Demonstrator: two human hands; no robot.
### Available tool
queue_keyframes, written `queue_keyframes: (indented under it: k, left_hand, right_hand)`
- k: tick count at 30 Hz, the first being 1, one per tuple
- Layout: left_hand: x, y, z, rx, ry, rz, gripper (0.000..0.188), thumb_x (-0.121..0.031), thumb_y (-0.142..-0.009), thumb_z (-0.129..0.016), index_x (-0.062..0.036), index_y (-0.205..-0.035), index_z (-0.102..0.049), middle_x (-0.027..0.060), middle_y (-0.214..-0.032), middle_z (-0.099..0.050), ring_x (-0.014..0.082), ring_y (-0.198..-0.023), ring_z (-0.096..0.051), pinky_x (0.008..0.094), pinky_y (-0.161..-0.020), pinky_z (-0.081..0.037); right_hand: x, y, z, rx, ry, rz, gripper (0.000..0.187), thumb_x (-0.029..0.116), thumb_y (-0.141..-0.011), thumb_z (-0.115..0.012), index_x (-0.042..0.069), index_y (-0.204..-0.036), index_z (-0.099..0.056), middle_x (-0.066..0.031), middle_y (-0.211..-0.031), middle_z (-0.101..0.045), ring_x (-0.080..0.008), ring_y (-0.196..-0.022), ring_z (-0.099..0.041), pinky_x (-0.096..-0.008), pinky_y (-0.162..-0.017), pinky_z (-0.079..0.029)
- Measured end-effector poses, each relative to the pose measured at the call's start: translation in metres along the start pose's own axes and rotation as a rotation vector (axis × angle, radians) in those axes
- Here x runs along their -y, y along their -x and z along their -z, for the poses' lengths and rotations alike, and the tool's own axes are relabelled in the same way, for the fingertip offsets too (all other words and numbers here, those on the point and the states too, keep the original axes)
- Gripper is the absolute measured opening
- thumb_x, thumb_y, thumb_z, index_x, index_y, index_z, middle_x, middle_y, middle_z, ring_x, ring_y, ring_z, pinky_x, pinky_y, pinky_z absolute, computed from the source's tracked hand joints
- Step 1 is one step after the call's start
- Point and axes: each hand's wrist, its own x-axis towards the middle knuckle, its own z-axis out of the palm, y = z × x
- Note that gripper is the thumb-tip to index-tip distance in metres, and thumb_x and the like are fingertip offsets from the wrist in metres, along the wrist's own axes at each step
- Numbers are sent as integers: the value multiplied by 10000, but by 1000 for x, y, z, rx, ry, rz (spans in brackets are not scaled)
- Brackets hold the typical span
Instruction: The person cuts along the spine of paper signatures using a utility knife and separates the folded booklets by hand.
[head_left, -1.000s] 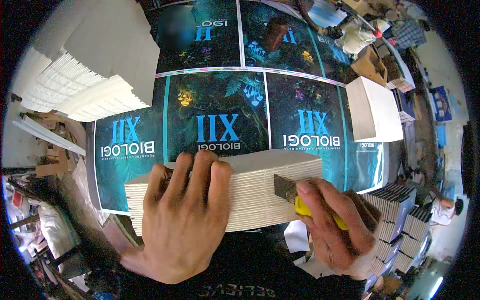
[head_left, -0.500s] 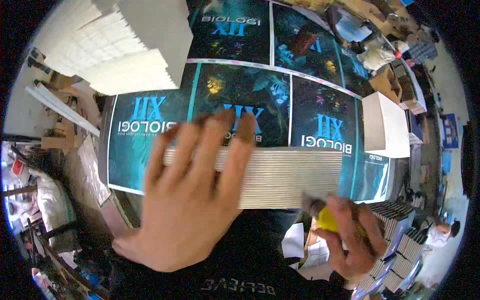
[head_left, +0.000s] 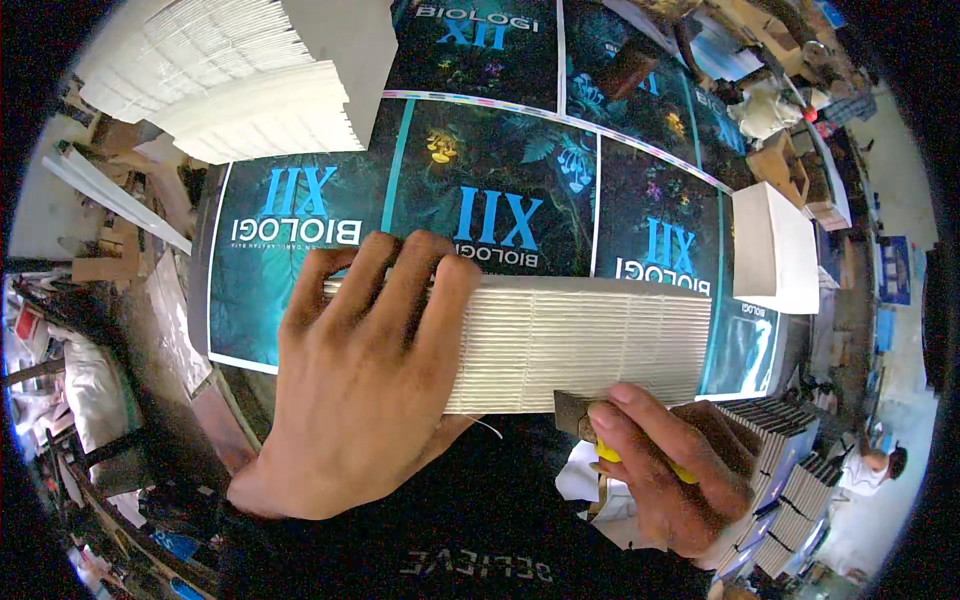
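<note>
A long stack of unbound book blocks (head_left: 585, 345) lies across the near part of the sheets, spines facing up in fine cream ridges. My left hand (head_left: 355, 385) is clamped over its left part, fingers bent over the far edge and the thumb at the near side. In my right hand (head_left: 685, 470) is a scraper (head_left: 572, 413) with a flat, stained metal blade and a yellow handle. Its blade touches or nearly touches the stack's near edge, right of the middle. A thin pale thread or strip hangs near my left thumb.
Dark teal printed cover sheets (head_left: 500, 180) spread over the table. Tall piles of white pages (head_left: 250, 90) stand at the far left, with a smaller white block (head_left: 775, 250) at the right. Finished-looking book stacks (head_left: 790, 510) sit lower right, near another person (head_left: 870, 468).
The scraper has moved left, to the stack's near edge. My left fingers have drawn in from spread over the stack to bent around its far edge.
</note>
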Motion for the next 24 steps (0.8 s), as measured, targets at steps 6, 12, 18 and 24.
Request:
queue_keyframes:
  k: [6,12,18,24]
  left_hand:
    - [-1,0,-1,3,4,13,669,-434,-647,-810,-59,-1142,-564,143,-1140,-599,382,-1063,-591,505,-906,-457]
    - [-2,-4,-5,-33,-17,10,653,-422,-634,-815,-68,-1129,-578,132,-1138,-601,374,-1058,-595,505,-908,-458]
    - [-1,-2,-8,-12,-17,53,664,-443,-632,-829,-78,-1128,-578,135,-1119,-605,377,-1048,-601,508,-905,-458]
    - [-3,-1,-4,-21,-21,48,684,-464,-633,-832,-89,-1141,-571,139,-1124,-606,382,-1064,-596,514,-911,-457]
  right_hand:
    - [1,-2,3,-8,123,55,437,179,-854,-817,58,-1264,-723,-108,-1318,-680,-115,-614,-617,-256,-524,-501]
    - [-1,-4,-6,-96,220,70,403,190,-855,-819,54,-1228,-745,-113,-1293,-689,-118,-631,-635,-243,-531,-499]
    - [-5,0,-11,-135,21,-46,436,143,-845,-815,26,-1253,-715,-160,-1274,-685,-156,-703,-707,-287,-575,-560]
    - [-5,-8,-2,-48,-33,-35,420,105,-848,-795,11,-1248,-708,-169,-1274,-682,-169,-713,-713,-293,-597,-577]
